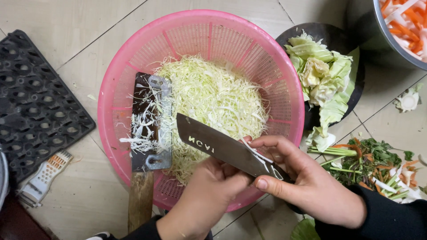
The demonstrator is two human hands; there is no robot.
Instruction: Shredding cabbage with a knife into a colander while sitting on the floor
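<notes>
The right hand (pixel 311 186) grips the handle end of a broad, dark steel kitchen knife (pixel 222 146), thumb pressed along the blade base and fingers curled closed around it. The left hand (pixel 209 195) is closed beneath the blade, its fingers touching the underside. The knife sits over the near rim of a round pink perforated plastic basket (pixel 284 89), above a heap of pale green shredded cabbage (pixel 213 98).

Hazards, as judged:
- The left fingers contact the blade near its edge; a slip along the steel could cut them.
- Wet cabbage strands cling to the blade and could loosen the grip.
- A wooden-handled slicer with a metal blade plate (pixel 149 124) rests inside the basket; it could slide or tip if the basket is knocked.

Not determinable:
- The knife handle is covered by the right hand.
- The left fingertips are hidden under the blade.
- The metal bowl of carrot strips (pixel 400 26) is cut off at the frame corner.
</notes>
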